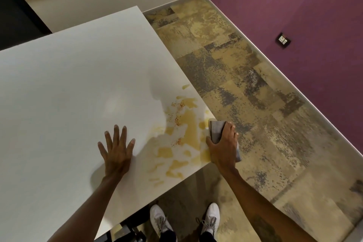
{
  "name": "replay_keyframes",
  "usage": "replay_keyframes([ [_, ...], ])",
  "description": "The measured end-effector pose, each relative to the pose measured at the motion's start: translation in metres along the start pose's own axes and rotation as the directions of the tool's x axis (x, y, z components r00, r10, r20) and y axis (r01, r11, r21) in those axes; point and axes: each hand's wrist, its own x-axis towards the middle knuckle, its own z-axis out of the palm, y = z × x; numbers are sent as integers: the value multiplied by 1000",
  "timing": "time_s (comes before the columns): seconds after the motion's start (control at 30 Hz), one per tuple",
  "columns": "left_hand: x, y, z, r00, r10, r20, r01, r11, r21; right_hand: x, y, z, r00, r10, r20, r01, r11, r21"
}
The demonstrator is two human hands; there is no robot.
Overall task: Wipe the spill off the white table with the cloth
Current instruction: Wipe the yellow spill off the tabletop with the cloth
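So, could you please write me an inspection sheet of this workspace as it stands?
Surface: white table, glossy, wet near its right edge.
Job's things: yellowish spill with reddish specks, largely unwiped; grey cloth at the table's right edge.
Clutter: nothing seen on the table.
Grippers: left hand flat, fingers spread on the table; right hand grips the cloth.
Cables: nothing seen.
Surroundings: patterned carpet, purple wall with a socket plate, white shoes below.
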Motion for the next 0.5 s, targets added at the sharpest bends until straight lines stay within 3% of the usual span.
replay_keyframes([
  [0.13,3,0,11,1000,-23,-2,23,995,93,8,3,4,1000,7,28,-7,1000,-2],
  [0.33,8,-3,19,997,-82,-7,82,978,193,0,18,14,999,36,30,-40,989,139],
  [0.5,7,-5,22,996,-88,-18,89,988,126,19,-5,27,997,65,-37,-57,983,172],
])
